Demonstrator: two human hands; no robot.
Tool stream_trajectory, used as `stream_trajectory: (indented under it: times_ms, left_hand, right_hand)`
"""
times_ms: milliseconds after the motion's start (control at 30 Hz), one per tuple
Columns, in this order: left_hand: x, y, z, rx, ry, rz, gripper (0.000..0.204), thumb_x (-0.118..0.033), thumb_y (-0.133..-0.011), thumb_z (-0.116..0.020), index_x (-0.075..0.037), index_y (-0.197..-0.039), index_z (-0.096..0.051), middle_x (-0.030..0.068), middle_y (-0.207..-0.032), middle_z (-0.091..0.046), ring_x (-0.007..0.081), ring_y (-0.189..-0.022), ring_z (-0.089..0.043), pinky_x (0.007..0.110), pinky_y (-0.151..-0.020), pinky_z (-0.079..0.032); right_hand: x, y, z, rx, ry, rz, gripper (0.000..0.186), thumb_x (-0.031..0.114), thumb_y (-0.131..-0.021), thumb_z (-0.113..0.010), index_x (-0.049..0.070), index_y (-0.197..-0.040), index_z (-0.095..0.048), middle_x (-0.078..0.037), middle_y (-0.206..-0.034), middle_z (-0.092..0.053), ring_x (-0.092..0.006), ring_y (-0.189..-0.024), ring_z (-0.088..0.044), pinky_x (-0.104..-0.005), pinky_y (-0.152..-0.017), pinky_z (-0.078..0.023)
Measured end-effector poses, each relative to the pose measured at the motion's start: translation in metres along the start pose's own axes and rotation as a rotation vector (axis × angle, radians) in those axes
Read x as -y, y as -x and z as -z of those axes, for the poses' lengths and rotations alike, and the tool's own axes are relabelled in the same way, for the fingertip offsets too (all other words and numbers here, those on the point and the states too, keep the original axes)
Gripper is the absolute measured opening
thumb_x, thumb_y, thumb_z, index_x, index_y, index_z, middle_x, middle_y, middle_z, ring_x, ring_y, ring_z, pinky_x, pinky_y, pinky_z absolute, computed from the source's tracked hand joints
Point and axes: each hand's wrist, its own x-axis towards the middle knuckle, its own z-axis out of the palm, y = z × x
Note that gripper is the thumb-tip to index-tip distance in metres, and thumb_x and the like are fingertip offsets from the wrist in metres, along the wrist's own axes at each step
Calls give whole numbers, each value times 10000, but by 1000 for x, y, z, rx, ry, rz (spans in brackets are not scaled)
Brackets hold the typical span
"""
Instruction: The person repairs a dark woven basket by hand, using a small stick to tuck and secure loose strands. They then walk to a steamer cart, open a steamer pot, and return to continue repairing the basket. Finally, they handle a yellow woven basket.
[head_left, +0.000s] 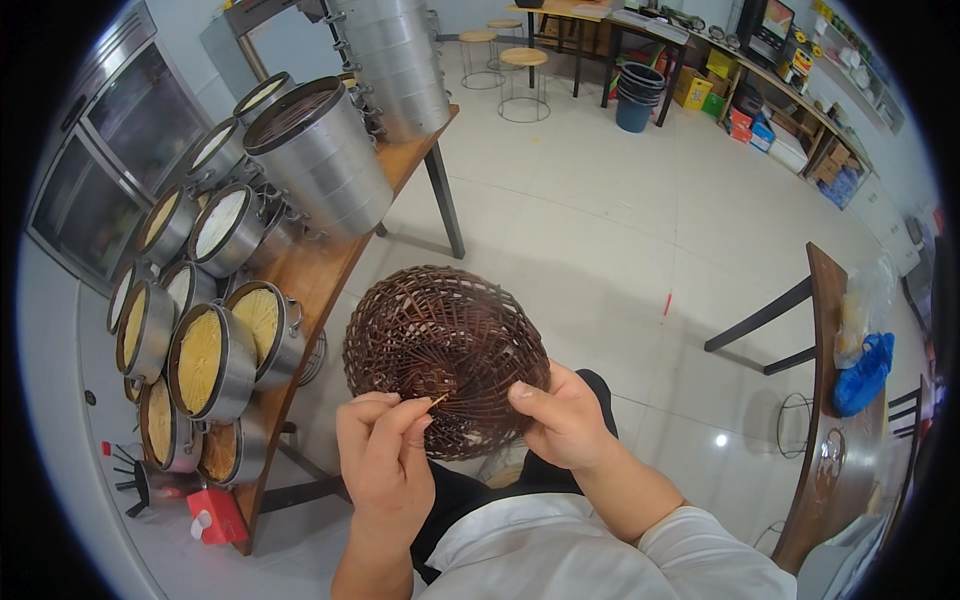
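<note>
The pale tiled floor (570,200) is shiny. Three round stools (523,57) stand far off. A glass-door cabinet (140,125) is behind a wooden bench (318,282).

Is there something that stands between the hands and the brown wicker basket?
Nothing visible blocks them: the right hand holds the wicker basket at its edge; only a thin yellowish stick, pinched in the left hand, lies before the weave.

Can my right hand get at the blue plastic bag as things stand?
Probably not: your right hand grips the edge of the dark woven basket, and the blue plastic bag sits on the table at right, beyond a stretch of floor.
</note>
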Motion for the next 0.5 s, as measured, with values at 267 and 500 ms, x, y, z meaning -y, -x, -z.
stream_trajectory:
  times_ms: [267, 500]
  left_hand:
    - [1, -2, -3, -8, 26, 6, 117, 21, -874, -682, -8, -987, -680, 105, -914, -502, 258, -914, -562, 331, -813, -470]
    - [4, -6, -4, -13, 46, -11, 95, 10, -869, -688, -12, -962, -682, 97, -909, -501, 246, -901, -550, 321, -806, -463]
  right_hand:
    - [1, -2, 0, 18, -14, 9, 458, 117, -1012, -550, -85, -1400, -416, -163, -1368, -550, -238, -1254, -535, -393, -1083, -420]
    - [3, -5, 0, 42, -10, 6, 468, 122, -1015, -549, -89, -1408, -408, -165, -1379, -544, -237, -1263, -529, -390, -1088, -413]
